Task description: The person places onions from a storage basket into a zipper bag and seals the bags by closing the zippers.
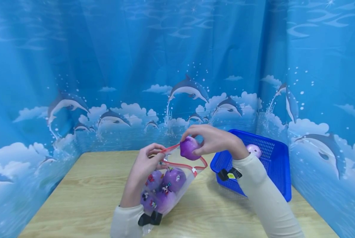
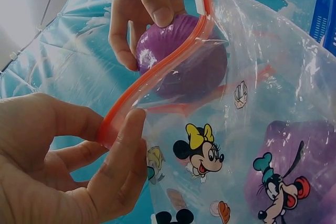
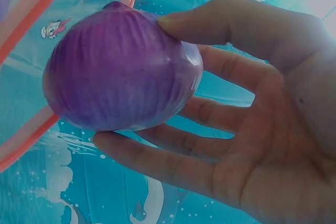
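My right hand (image 1: 211, 138) holds a purple onion (image 3: 123, 69) between thumb and fingers at the mouth of a clear zip bag (image 1: 178, 195). In the left wrist view part of the onion shows through the clear plastic, below the bag's red zip edge (image 2: 157, 72). My left hand (image 2: 68, 161) pinches that edge between thumb and fingers, and the mouth stands apart. Several purple round things (image 1: 175, 177) lie inside the bag, seen through its cartoon-printed side. A white slider (image 1: 194, 170) sits at the right end of the zip.
To the right, a blue plastic basket (image 1: 279, 172) stands on the wooden table (image 1: 85, 195), partly behind my right forearm. A pale pink round thing (image 1: 254, 150) lies in it. Blue dolphin-printed curtains (image 1: 129, 66) surround the table at the back and sides.
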The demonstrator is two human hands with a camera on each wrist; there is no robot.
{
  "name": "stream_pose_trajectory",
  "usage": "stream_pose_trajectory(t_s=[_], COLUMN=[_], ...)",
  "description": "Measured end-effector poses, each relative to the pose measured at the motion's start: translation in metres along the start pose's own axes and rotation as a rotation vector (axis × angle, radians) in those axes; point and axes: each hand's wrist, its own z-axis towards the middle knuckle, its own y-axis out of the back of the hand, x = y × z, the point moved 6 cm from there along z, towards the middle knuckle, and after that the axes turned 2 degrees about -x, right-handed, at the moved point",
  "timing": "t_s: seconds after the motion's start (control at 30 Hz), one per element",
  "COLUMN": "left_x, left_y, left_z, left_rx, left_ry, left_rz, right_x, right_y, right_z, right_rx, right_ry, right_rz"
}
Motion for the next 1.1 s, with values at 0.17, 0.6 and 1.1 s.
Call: stream_pose_trajectory(t_s=[0.17, 0.6, 1.1], left_x=[0.000, 0.000, -0.001], left_y=[0.001, 0.005, 0.012], left_z=[0.000, 0.001, 0.001], left_rx=[0.002, -0.045, -0.093], left_ry=[-0.002, 0.008, -0.009], left_rz=[0.002, -0.001, -0.025], right_x=[0.006, 0.011, 0.010], right_y=[-0.003, -0.010, -0.003], right_z=[0.002, 0.009, 0.008], right_rx=[0.021, 0.039, -0.007], right_ry=[0.000, 0.015, 0.042], right_rz=[-0.007, -0.010, -0.037])
